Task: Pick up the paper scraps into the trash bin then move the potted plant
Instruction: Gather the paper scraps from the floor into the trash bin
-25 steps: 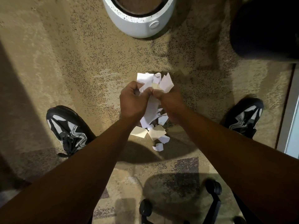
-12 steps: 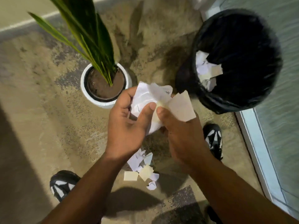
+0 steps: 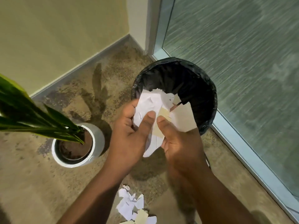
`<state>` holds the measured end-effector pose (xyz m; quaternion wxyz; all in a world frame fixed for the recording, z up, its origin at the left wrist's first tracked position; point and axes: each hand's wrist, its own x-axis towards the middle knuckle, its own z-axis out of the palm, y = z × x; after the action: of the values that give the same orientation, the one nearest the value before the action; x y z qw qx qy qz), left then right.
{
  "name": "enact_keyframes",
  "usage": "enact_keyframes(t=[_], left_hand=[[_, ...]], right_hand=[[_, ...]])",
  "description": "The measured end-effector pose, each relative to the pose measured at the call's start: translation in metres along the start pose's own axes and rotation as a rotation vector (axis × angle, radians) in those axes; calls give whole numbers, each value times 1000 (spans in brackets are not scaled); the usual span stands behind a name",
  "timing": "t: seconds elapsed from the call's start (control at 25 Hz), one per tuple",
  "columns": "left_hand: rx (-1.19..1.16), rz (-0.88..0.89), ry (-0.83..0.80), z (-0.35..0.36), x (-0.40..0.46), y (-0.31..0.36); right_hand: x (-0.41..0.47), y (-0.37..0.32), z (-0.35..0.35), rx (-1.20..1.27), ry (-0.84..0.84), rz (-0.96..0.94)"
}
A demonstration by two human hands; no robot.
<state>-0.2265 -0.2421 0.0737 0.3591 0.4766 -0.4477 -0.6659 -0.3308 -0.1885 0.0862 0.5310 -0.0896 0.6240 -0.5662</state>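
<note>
Both hands hold one bunch of white and cream paper scraps (image 3: 159, 109) at the near rim of the trash bin (image 3: 202, 88), a round bin lined with a black bag. My left hand (image 3: 129, 136) grips the bunch from the left, and my right hand (image 3: 176, 143) grips it from the right, thumbs almost touching. The scraps' top edge hangs over the bin's opening. More paper scraps (image 3: 134, 206) lie on the carpet below my forearms. The potted plant (image 3: 76, 143), with long green leaves in a white round pot, stands on the floor left of my hands.
A cream wall with a grey baseboard (image 3: 77, 68) runs behind the plant. A frosted glass panel (image 3: 242, 62) in a pale frame stands close behind and right of the bin. Speckled tan carpet (image 3: 29, 183) covers the floor.
My hands lifted the bunch of scraps off the floor pile and carried it up and right to the bin's rim. The view swung up from my shoes toward the corner.
</note>
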Motion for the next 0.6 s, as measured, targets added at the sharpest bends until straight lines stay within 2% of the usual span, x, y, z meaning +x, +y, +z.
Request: enact_keyframes(t=[0.2,0.4,0.6], left_hand=[[-10,-127,109,53,26,-5],[-24,-240,238,76,48,-13],[-171,-391,318,85,62,-13]], right_hand=[[33,-27,-35,18,88,100],[49,-35,-47,51,66,127],[59,-33,-53,58,103,208]])
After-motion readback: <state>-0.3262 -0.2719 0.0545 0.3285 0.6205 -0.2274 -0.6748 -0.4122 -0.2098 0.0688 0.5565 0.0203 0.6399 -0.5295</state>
